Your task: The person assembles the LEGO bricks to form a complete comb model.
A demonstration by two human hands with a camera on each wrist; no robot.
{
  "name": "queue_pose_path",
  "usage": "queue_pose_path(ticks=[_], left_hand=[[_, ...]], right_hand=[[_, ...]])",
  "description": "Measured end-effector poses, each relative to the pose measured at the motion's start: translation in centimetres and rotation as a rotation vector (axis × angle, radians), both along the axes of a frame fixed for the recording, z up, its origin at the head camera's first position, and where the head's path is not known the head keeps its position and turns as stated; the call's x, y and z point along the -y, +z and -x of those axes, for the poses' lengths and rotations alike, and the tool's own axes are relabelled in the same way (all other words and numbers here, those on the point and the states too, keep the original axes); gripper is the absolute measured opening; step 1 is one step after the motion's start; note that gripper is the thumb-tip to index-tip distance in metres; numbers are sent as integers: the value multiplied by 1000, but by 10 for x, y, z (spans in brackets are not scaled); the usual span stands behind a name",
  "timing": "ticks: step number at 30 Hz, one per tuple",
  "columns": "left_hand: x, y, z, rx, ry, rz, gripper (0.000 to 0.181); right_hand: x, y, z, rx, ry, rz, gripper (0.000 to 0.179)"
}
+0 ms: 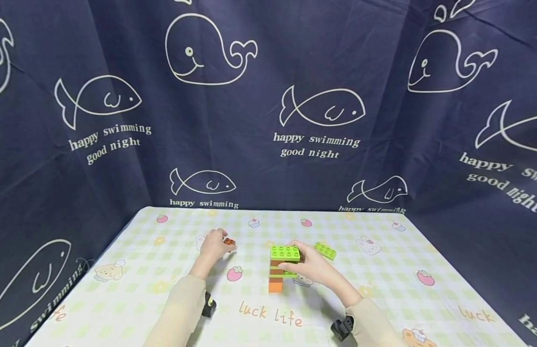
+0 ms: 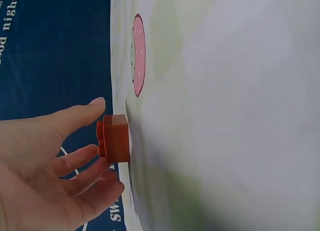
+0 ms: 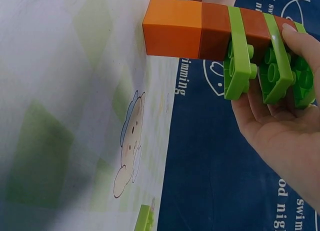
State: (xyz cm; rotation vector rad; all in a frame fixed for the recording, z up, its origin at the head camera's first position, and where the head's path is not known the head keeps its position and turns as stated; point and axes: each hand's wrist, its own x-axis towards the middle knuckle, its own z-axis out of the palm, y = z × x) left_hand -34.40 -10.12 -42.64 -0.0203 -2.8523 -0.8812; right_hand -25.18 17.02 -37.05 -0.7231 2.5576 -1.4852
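Observation:
Near the table's far left, a small reddish-brown toy brick (image 1: 229, 241) stands on the cloth, studs up. My left hand (image 1: 214, 246) reaches around it. In the left wrist view, the thumb is apart from the brick (image 2: 117, 141), and the other fingers lie loosely curved beside and behind it; whether they touch it I cannot tell. My right hand (image 1: 309, 265) grips the upper part of a toy brick tower (image 1: 285, 252), thumb on its near side. An orange block (image 3: 172, 28) forms the base, with brown bricks and green plates (image 3: 239, 61) alternating above it.
A loose green toy brick plate (image 1: 324, 250) lies behind the right hand. A patterned cloth (image 1: 268, 332) covers the table, and a dark blue curtain (image 1: 251, 111) hangs behind and at both sides. Each wrist bears a black camera (image 1: 342, 328).

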Motion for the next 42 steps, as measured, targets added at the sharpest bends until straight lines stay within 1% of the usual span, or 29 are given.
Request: queue_pose_path(ticks=[6, 10, 14, 17, 21, 25, 28, 32, 33, 36, 39, 40, 42], left_hand=[[2, -4, 4, -1, -30, 2, 42], [3, -6, 5, -11, -52, -5, 36], [3, -7, 6, -17, -73, -17, 34], [3, -6, 6, -5, -76, -35, 42], [3, -6, 5, 29, -66, -43, 50], [3, -6, 3, 50, -70, -36, 42], [4, -6, 4, 57, -72, -53, 37], [7, -11, 8, 32, -87, -85, 35], [8, -14, 10, -4, -100, -80, 35], [9, -15, 12, -39, -114, -81, 34], [7, -14, 10, -38, -113, -104, 34], [6, -12, 9, -9, -105, -117, 35], [4, -9, 5, 5, -100, -123, 38]], right_hand=[[0, -1, 1, 4, 6, 10, 29], [0, -2, 1, 2, 10, 14, 29], [-2, -14, 10, -9, 3, 2, 30], [-3, -20, 14, -17, -3, -7, 30], [-3, -16, 12, -27, 19, 8, 30], [-5, -22, 16, -32, 20, 2, 32], [-6, -27, 18, -36, 20, -3, 34], [-6, -29, 19, -42, 22, 4, 36], [-6, -29, 19, -44, 21, 7, 36], [-6, -28, 18, -46, 21, 12, 36], [-5, -28, 18, -23, 14, 14, 37], [-5, -28, 18, -14, 12, 16, 37], [-5, -27, 18, 2, 6, 14, 38]])
